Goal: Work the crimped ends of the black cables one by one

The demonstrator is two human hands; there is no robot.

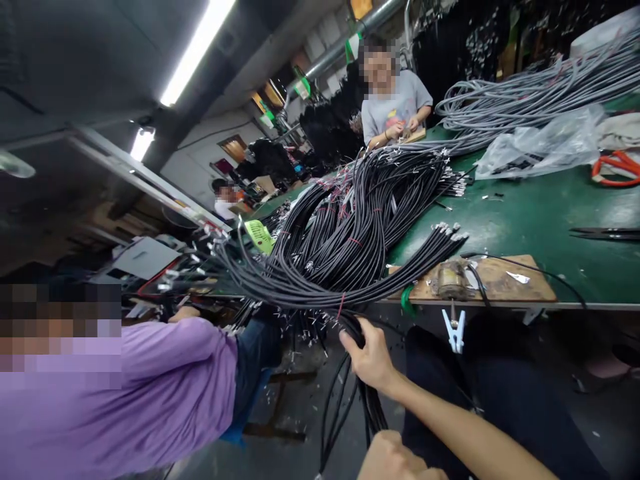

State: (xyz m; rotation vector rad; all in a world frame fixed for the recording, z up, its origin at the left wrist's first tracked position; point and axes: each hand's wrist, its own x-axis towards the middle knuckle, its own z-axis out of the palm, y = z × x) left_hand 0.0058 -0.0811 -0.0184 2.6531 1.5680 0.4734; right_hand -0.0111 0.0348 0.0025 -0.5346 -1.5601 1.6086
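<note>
My right hand point(373, 353) is closed round a bundle of black cables point(370, 400) just below the table edge, thumb on the near side. Lower, at the bottom edge of the view, my left hand point(397, 460) is a fist where the hanging bundle runs down to it; its fingertips are hidden. A few loose cables loop to the left of the bundle. Above my hands, another long bundle of black cables point(310, 293) with pale ends lies along the table edge, partly beyond it. A large pile of black cables point(350, 227) lies behind it, with red ties.
On the green table point(520, 213) are a wooden board point(533, 283) with a metal fixture, tweezers point(607, 233), orange-handled scissors point(617, 168), a plastic bag point(545, 147) and grey cables point(500, 107). A blue clip point(454, 331) hangs at the edge. People sit left and across.
</note>
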